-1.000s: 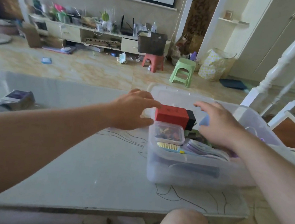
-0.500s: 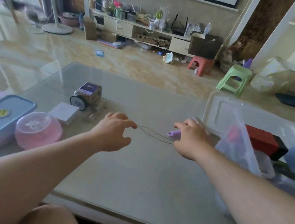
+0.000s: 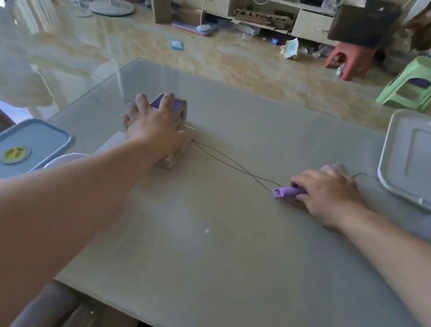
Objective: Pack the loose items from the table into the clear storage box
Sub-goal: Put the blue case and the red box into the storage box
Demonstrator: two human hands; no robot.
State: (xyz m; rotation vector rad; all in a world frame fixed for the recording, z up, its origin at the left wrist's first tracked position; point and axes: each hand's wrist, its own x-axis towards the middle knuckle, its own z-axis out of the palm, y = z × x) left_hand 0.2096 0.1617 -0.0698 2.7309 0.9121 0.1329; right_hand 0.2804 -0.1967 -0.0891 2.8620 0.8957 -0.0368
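The left hand (image 3: 156,124) grips a small wired toy car (image 3: 173,110); the right hand (image 3: 326,195) grips its purple controller (image 3: 286,192). Uneven lifting could snag the thin wires (image 3: 236,165) between them.

The table (image 3: 224,247) had a smooth, glossy glass top; the lid (image 3: 404,151) at right looked like cloudy plastic, the floor (image 3: 250,65) polished tile.

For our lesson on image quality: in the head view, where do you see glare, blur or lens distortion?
Head view: glare washes out the floor at upper left; the table glass shows a dull sheen; the left hand and right hand are slightly soft; the lid bends at the right edge, a wide-angle effect.
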